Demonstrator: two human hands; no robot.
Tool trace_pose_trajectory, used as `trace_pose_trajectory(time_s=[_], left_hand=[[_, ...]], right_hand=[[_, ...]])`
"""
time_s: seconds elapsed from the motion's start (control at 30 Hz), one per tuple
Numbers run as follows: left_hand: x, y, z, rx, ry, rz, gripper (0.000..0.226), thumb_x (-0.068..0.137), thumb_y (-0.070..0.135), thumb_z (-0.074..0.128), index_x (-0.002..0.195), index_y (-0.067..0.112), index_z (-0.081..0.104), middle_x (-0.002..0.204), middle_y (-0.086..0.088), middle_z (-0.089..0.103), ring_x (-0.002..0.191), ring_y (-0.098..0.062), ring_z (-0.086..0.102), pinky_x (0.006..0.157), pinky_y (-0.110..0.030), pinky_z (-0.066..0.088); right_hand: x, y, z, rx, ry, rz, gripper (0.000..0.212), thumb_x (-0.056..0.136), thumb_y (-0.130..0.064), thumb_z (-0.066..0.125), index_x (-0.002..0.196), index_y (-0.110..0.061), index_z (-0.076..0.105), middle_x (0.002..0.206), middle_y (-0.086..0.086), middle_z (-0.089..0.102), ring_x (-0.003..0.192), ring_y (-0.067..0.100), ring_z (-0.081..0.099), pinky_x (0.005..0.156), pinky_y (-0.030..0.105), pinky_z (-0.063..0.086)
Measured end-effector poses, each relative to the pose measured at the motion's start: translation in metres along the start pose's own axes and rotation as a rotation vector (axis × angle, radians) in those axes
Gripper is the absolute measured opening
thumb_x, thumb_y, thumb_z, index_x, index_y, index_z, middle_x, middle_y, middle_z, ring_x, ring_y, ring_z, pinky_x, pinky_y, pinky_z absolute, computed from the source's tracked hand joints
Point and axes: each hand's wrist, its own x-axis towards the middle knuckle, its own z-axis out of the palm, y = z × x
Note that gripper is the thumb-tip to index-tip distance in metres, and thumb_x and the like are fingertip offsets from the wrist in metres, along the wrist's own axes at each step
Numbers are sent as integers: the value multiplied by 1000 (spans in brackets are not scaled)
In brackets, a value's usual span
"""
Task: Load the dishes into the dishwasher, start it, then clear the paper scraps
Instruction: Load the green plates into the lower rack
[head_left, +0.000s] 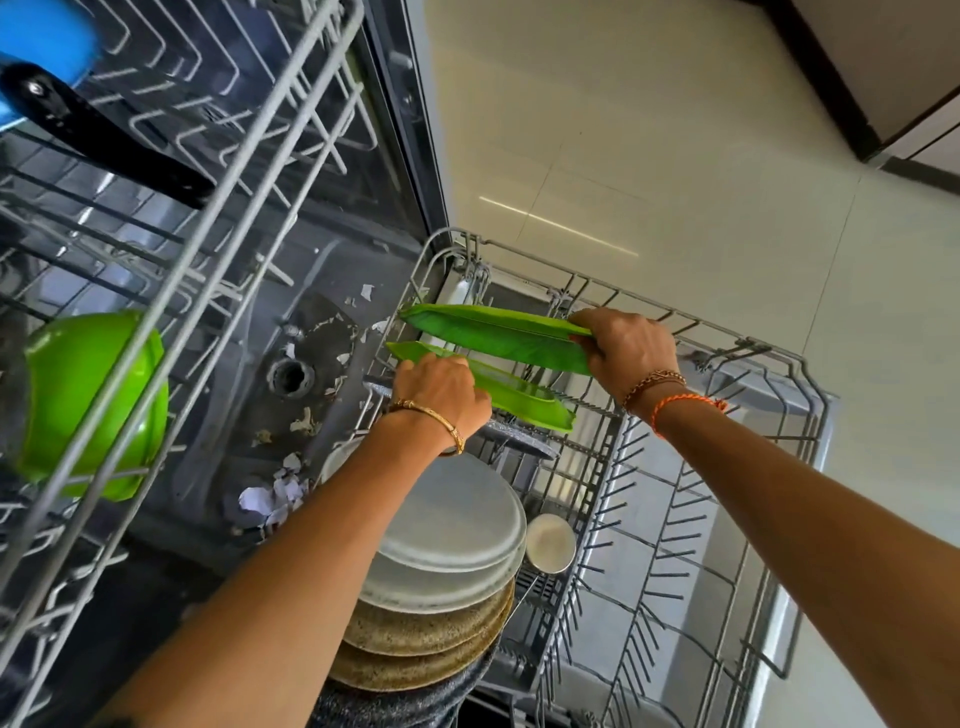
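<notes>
Two green leaf-shaped plates stand on edge at the far end of the pulled-out lower rack (769, 358). My right hand (626, 345) grips the right end of the farther green plate (493, 332). My left hand (441, 387) curls over the nearer green plate (524, 400). Behind my left arm, several round plates (457, 535), grey and speckled brown, stand in a row in the rack, with a small steel bowl (550, 543) beside them. Torn paper scraps (275, 499) lie scattered on the dishwasher's floor.
The upper rack (208, 208) juts out at the left, holding a green bowl (88, 405) and a blue pan with a black handle (104, 135). The right half of the lower rack shows bare tines. Pale floor tiles (675, 156) lie beyond the rack.
</notes>
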Motion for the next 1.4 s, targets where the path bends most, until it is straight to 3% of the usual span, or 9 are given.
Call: trace_pose_trajectory(time_s=[0.3,0.5,0.77,0.93,1.03,1.17,1.4], left_hand=[[-4,-3,6,-96,87,8,36,91,27,40,91,8,71,103,-7,66,92,-23,56,82,-33,36],[-7,-3,7,-125,101,0,37,92,25,39,79,5,68,97,-9,67,77,-21,47,84,-33,34],[-11,-8,14,-153,192,35,49,97,34,37,76,3,68,76,-14,63,80,-19,39,85,-33,30],[-11,-9,16,-199,197,49,64,88,48,23,70,4,66,64,-7,53,78,-18,40,80,-32,28],[-14,-9,16,-254,239,63,61,82,48,23,72,6,66,55,0,44,78,-20,42,75,-30,23],[-16,-6,14,-244,259,99,37,96,39,38,94,12,64,81,-5,64,92,-25,53,84,-31,30],[-13,-4,15,-172,267,74,45,97,38,35,84,9,68,81,-14,65,97,-27,51,86,-33,31]], right_hand=[[-1,-8,27,31,-112,-90,46,94,-3,40,137,-20,43,132,5,51,113,31,53,85,40,46],[0,-1,33,65,-264,-4,53,93,-2,41,141,-24,36,130,11,49,118,31,49,93,38,44],[11,-7,40,1,-305,25,57,89,3,46,139,-25,36,129,11,51,114,32,53,86,39,46],[16,-6,40,-13,-304,49,59,88,6,46,138,-25,37,125,13,54,109,35,56,85,43,50],[11,-9,43,-36,-270,41,56,89,5,47,137,-24,37,122,13,54,106,35,57,83,43,49],[2,-10,46,-26,-303,-24,62,88,6,45,141,-23,31,127,13,48,108,34,56,86,43,50],[-5,3,33,9,-137,-1,48,89,-2,46,133,-21,44,111,16,62,99,36,60,82,45,51]])
